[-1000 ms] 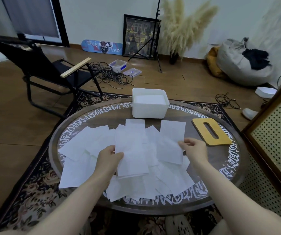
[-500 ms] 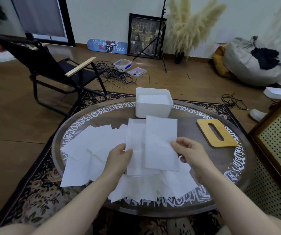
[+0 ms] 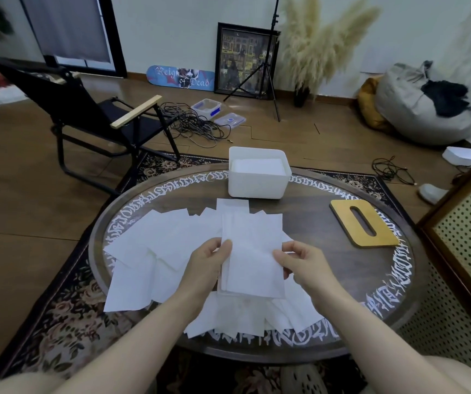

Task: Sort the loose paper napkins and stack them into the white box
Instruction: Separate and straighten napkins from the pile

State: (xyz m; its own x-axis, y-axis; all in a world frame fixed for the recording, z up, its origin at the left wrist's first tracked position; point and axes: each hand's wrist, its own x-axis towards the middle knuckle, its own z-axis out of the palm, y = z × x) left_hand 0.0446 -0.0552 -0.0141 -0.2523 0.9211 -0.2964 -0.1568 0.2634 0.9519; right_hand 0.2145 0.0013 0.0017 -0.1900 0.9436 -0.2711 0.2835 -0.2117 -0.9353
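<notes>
**Napkin sort: small stack held in both hands above the pile**

White box [image 3: 258, 182] stands at the far edge of the round table [image 3: 314, 220], open top, rounded corners, smooth matt walls; inside it a flat layer of white napkins [image 3: 257, 165] lies close to the rim; I cannot tell how many sheets.

Loose napkins [image 3: 154, 245] cover the near and left part of the table; thin, soft, rectangular, faintly creased, overlapping at odd angles, some hanging past the near edge. Table top is dark glossy wood with a ring of white lettering round the border. To the right, apart from the paper, lies a flat yellow-brown wooden lid [image 3: 363, 223] with an oblong slot through it.

Held stack [image 3: 252, 251]: a few napkins, edges roughly matched, long side running away from me, raised above the pile, between me and the box.

My left hand [image 3: 204, 265] pinches the stack's left edge; thumb on top, fingers curled beneath. My right hand [image 3: 299, 261] pinches the right edge; thumb on top, the other fingers bent under and behind the paper. Both forearms reach in from the near corners, wrists angled inward, hands near each other with the stack between them.
</notes>
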